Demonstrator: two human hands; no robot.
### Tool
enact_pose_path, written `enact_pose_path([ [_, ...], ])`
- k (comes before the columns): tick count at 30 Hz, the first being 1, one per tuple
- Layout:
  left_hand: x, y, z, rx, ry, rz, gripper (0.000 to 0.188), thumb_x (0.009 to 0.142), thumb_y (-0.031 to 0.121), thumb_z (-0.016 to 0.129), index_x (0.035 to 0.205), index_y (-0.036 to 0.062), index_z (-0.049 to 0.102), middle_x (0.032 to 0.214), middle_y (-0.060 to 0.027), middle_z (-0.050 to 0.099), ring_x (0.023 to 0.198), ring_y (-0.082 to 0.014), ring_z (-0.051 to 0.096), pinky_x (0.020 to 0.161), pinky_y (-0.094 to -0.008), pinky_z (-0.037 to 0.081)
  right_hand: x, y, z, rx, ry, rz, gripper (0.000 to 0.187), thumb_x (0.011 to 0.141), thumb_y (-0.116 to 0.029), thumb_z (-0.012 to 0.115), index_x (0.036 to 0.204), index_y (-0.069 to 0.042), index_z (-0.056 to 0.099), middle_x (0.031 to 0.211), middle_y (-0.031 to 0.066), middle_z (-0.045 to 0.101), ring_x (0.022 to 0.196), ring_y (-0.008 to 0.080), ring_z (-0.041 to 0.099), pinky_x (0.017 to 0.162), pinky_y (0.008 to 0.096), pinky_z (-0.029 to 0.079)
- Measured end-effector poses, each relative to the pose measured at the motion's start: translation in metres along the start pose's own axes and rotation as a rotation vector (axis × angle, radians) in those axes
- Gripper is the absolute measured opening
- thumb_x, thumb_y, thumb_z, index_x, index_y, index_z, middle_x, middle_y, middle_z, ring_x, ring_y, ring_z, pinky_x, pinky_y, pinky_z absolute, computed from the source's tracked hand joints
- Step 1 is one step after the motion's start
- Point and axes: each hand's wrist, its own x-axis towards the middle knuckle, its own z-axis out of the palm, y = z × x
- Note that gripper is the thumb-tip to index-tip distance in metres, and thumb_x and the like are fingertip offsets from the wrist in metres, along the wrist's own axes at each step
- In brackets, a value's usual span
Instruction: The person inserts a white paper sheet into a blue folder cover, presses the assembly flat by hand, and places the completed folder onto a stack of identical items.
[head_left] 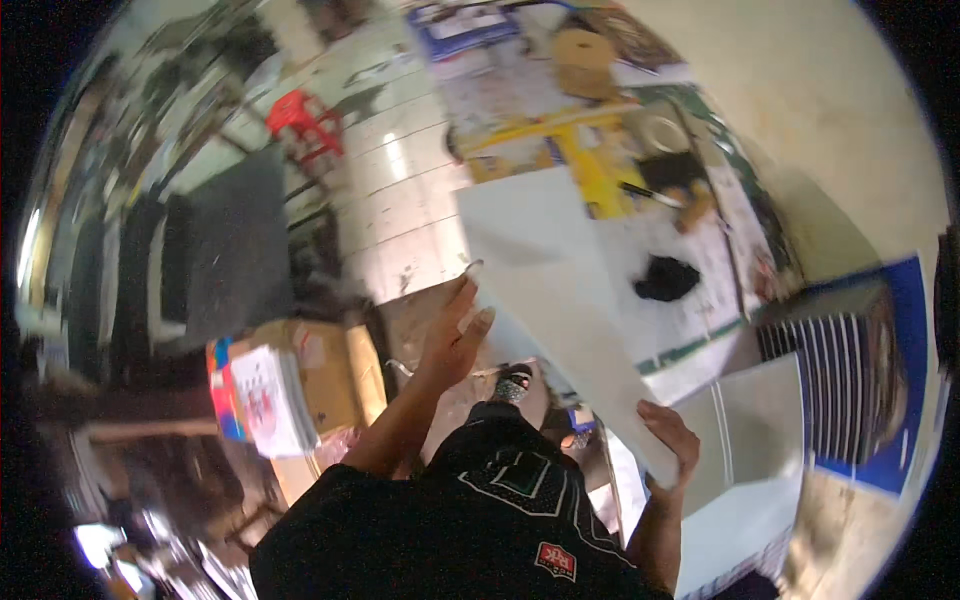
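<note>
At opposite ends of the white panel (572,348), the left hand (456,342) and right hand (674,440) each grasp it, presumably to balance its length.

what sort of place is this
Probably a small workshop or packing area, judging by the cluttered worktable, the large white panel being handled, and the cardboard box.

Red stool (305,125) stands by pale tiled floor (400,205); light glares right of it, worktable (715,305) farther right, then beige wall (830,100).
</note>
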Motion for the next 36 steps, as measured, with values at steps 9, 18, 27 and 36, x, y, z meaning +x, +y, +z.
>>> enact_pose_path([
  [9,0.013,0.094,0.152,-0.563,-0.727,-0.111,0.021,0.090,0.000,0.062,0.111,-0.0023,0.065,0.103,-0.0087,0.066,0.101,-0.0135,0.059,0.087,-0.0283,0.047,-0.182,-0.012,-0.056,0.395,1.120,0.234,0.030,0.081,-0.020,0.076,0.077,-0.005,0.051,0.082,0.0163,0.068,0.079,0.0265,0.067,0.076,0.0409,0.054],
  [18,-0.044,0.137,0.288,-0.114,-0.787,-0.384,0.028,0.091,0.011,0.067,0.116,-0.0012,0.066,0.094,-0.0063,0.070,0.082,-0.0087,0.062,0.072,-0.0230,0.049,-0.254,0.029,-0.075,0.285,1.487,0.803,0.046,0.092,-0.004,0.058,0.134,0.004,0.043,0.119,0.0148,0.057,0.109,0.0202,0.054,0.094,0.0326,0.042],
  [27,-0.056,0.103,0.340,0.298,-0.863,-0.289,0.033,0.090,0.021,0.068,0.113,-0.0016,0.067,0.093,-0.0104,0.072,0.081,-0.0131,0.064,0.076,-0.0267,0.049,-0.291,0.083,-0.109,0.395,1.373,1.091,0.045,0.092,-0.008,0.061,0.133,0.005,0.049,0.105,0.0120,0.062,0.092,0.0153,0.058,0.079,0.0267,0.046],
  [36,-0.053,0.104,0.374,0.278,-0.770,-0.445,0.034,0.085,0.022,0.074,0.107,-0.0029,0.069,0.092,-0.0121,0.072,0.079,-0.0133,0.065,0.072,-0.0269,0.051,-0.300,0.115,-0.141,0.480,1.276,1.208,0.044,0.089,-0.011,0.068,0.126,0.007,0.055,0.098,0.0094,0.064,0.085,0.0128,0.058,0.074,0.0244,0.046],
])
